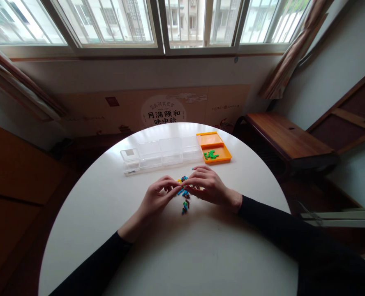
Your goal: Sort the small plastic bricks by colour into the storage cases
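Observation:
Over a small pile of mixed toy bricks (185, 193) in blue, brown and yellow, my two hands meet at the fingertips. My left hand (162, 191) is closed in a pinch; what it holds, if anything, is too small to make out. Thumb and fingers of my right hand (209, 185) are pinched beside it, partly covering the pile. A few more bricks (185, 207), blue, brown and green, lie nearer to me. Beyond my right hand, an orange box (225, 156) with its lid raised holds several green bricks (211, 155).
Left of the orange box, a row of clear plastic boxes (151, 161) with open lids stretches along the far part of the round white table (108, 205). A wooden bench (290, 131) stands to the right, beyond the table edge. Windows and a printed panel (121, 111) are ahead.

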The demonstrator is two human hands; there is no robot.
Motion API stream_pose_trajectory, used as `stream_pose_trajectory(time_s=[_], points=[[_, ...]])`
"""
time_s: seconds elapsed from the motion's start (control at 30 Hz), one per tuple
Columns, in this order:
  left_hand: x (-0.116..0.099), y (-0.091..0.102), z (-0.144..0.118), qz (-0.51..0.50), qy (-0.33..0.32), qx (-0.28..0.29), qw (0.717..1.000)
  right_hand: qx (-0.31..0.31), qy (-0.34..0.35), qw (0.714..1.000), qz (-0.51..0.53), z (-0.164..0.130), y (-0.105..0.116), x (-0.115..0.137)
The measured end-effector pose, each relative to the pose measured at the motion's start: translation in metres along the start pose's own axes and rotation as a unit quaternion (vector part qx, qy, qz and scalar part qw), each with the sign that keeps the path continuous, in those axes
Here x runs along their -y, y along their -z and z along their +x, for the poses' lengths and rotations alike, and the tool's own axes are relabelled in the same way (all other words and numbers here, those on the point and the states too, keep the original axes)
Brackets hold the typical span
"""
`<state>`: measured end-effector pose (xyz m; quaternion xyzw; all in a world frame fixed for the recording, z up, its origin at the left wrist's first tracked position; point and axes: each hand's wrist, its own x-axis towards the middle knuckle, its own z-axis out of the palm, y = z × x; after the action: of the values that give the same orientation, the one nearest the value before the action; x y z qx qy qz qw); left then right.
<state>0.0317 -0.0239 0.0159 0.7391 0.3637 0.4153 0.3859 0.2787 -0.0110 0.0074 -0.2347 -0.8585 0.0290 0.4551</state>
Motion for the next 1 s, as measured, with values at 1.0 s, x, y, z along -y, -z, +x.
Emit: stream_pose_trajectory(time_s=[1.0], points=[[0.0026, 0.0024, -0.0024, 0.048, -0.045, -0.024, 0.998, 0.013, -0.067, 0.995, 0.078, 0.0012, -0.0088, -0.0026]])
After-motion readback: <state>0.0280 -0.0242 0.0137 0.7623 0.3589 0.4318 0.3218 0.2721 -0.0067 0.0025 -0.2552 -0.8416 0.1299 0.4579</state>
